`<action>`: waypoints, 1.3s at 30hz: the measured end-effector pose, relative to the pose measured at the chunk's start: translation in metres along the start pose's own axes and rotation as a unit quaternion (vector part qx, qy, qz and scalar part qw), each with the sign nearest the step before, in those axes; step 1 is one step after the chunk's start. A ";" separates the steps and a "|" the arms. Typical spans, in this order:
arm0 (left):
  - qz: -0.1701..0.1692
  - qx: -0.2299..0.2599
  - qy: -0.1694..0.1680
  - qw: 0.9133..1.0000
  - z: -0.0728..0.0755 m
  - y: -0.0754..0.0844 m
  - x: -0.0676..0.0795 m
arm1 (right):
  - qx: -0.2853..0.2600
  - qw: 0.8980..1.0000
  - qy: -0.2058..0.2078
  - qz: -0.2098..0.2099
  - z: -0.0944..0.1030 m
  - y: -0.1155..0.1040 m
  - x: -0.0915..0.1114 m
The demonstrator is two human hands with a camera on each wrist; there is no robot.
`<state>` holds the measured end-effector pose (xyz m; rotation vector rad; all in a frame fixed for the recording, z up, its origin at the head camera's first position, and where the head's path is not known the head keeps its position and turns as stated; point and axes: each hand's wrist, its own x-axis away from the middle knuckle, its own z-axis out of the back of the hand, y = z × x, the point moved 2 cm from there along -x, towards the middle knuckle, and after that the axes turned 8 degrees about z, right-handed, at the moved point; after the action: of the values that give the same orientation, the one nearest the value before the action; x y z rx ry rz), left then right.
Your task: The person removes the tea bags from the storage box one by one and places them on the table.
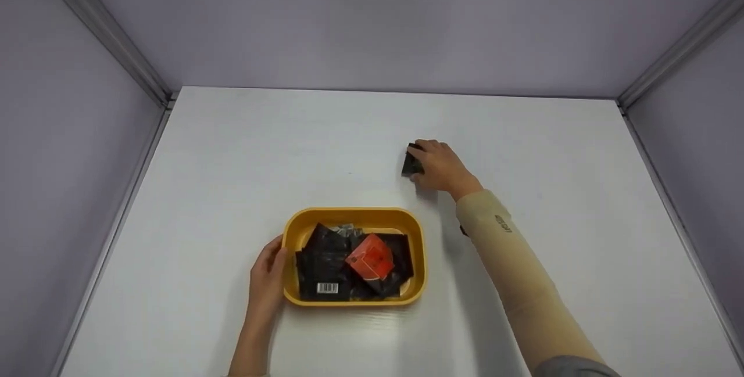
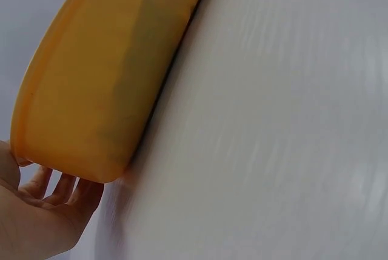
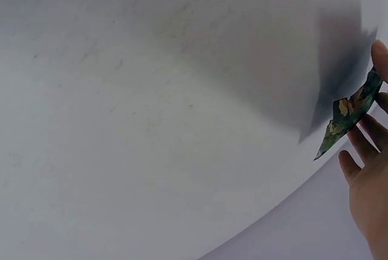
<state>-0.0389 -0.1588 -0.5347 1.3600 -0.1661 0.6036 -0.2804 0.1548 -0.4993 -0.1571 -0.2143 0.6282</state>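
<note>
Against the left side of the yellow plastic basin (image 1: pixel 354 303), my left hand (image 1: pixel 267 275) grips the rim and outer wall. In the left wrist view, fingers of the left hand (image 2: pixel 45 217) curl at the end of the basin (image 2: pixel 91 90). Beyond the basin, to the right, my right hand (image 1: pixel 440 166) pinches a small dark flat packet (image 1: pixel 412 162) between thumb and fingers. The right wrist view shows this packet (image 3: pixel 350 111) bent, dark green with tan patches, in the right hand (image 3: pixel 370 193), above its shadow.
Inside the basin lie several black packets (image 1: pixel 325 266), one with a barcode label, and a red-orange packet (image 1: pixel 372 258) on top. The white table (image 1: pixel 279 144) is bordered by pale walls (image 1: pixel 383 28) at the back and both sides.
</note>
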 end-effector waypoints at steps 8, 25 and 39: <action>-0.002 -0.002 -0.001 1.000 0.000 -0.002 -0.001 | -0.005 1.000 -0.016 -0.018 -0.010 0.002 -0.005; 0.000 -0.003 0.001 1.000 0.003 0.004 0.000 | 0.043 0.999 -0.005 -0.009 -0.001 0.002 -0.009; 0.001 0.009 -0.011 1.000 0.003 0.003 -0.001 | 0.094 0.981 0.092 0.141 0.025 -0.039 -0.010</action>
<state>-0.0403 -0.1618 -0.5315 1.3851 -0.1801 0.5945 -0.2718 0.1199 -0.4688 -0.0625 0.0491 0.9069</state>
